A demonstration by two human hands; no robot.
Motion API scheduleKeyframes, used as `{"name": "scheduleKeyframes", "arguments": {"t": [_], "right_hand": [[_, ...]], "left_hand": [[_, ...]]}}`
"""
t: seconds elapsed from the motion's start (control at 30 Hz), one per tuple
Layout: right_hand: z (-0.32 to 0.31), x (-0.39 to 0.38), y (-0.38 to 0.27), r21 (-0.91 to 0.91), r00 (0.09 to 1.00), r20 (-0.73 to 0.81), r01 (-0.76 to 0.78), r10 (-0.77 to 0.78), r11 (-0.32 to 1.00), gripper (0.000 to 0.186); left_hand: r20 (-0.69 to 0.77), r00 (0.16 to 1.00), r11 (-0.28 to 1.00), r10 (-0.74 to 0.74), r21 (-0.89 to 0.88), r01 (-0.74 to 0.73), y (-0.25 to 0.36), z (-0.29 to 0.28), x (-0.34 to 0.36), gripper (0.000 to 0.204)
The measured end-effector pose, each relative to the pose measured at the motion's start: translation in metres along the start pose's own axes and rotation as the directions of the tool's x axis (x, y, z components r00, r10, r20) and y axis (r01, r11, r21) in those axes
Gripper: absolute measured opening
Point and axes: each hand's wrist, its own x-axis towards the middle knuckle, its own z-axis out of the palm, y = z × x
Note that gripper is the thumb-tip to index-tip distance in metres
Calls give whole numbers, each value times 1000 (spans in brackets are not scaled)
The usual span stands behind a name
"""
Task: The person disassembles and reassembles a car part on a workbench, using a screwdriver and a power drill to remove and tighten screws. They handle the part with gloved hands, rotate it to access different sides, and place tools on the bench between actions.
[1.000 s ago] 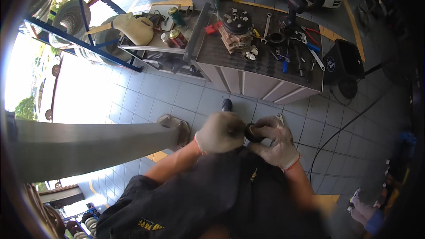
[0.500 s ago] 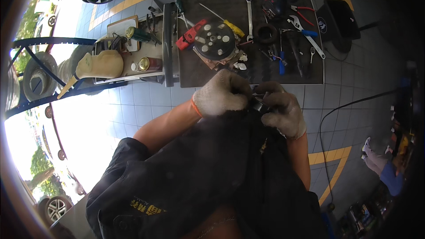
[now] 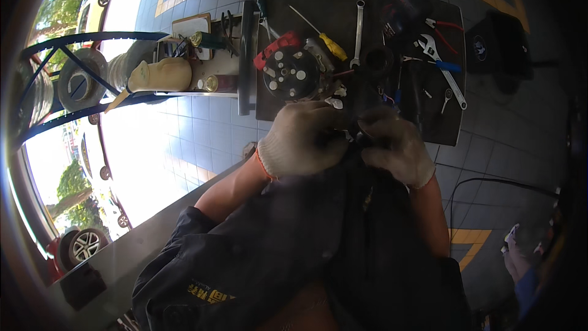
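My left hand (image 3: 301,140), in a pale knitted glove with an orange cuff, is closed in front of my chest at the bench's near edge. Its fingertips meet those of my gloved right hand (image 3: 401,150), which curls round a small dark metal part (image 3: 361,138). Fingers and shadow mostly hide that part; what the left fingers pinch cannot be made out. Just beyond the left hand sits a black round hub (image 3: 288,73) with several silver studs, fixed to a metal body. White scraps (image 3: 336,103) lie beside it.
The dark bench mat (image 3: 335,9) carries a yellow-handled screwdriver (image 3: 331,46), combination wrench (image 3: 359,30), cordless driver (image 3: 404,0), dark ring (image 3: 376,59), red-handled pliers (image 3: 447,34) and ratchet (image 3: 447,104). A side tray holds cans (image 3: 222,83). Blue rack (image 3: 67,61) left; person (image 3: 517,263) far right.
My view has shifted, so the bench contents sit differently in it. Both hands stay together at my chest, and the dark part between them is now more covered.
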Motion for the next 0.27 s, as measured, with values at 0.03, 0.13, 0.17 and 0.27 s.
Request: {"name": "scheduleKeyframes", "arguments": {"t": [0.03, 0.13, 0.17, 0.27], "right_hand": [[-3, 3, -2, -69, 1000, 23, 9, -7, 998, 55], [-6, 4, -13, -196, 997, 65, -25, 39, 980, 55], [-6, 4, -16, -223, 996, 69, -48, 65, 974, 54], [-3, 7, -19, -276, 993, 99, -30, 59, 961, 57]], "left_hand": [[28, 999, 998, 36, 53, -37, 1, 1, 1, 32], [11, 998, 987, 61, 147, -62, 2, 7, 5, 30], [-4, 997, 983, 79, 167, -78, 0, 8, 8, 25], [36, 998, 979, 56, 195, -62, -12, 6, 6, 24]]}}
